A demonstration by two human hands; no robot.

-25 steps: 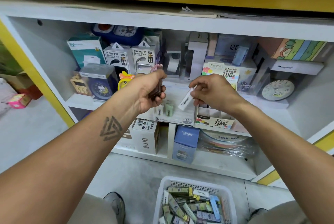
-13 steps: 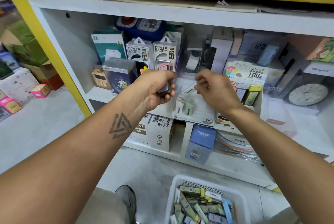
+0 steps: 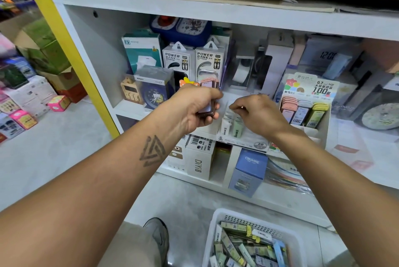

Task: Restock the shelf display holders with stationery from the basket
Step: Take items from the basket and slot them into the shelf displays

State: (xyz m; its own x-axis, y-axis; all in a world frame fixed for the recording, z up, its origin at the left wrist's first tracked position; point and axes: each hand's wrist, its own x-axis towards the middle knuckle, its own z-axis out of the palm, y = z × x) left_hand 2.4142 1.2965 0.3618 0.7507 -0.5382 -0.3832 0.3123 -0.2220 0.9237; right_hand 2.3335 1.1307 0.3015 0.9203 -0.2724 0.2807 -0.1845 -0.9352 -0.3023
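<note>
Stationery: slim pink rectangular lead cases (image 3: 207, 102) are sitting stacked in the left hand (image 3: 194, 107), fingers curling round them.
Right hand (image 3: 258, 113): fingertips are pinching together just above small white and green boxes (image 3: 232, 126); whether anything is being held between them cannot be told.
Holder: the white tiered cardboard display holder (image 3: 244, 139) is standing on the shelf directly under the right fingers.
Second holder: a colourful cardboard display of lead cases (image 3: 306, 102) is standing just right of the right hand.
Basket: the white plastic slotted basket (image 3: 218, 230) of stationery packs is sitting on the floor, well below both hands.
</note>
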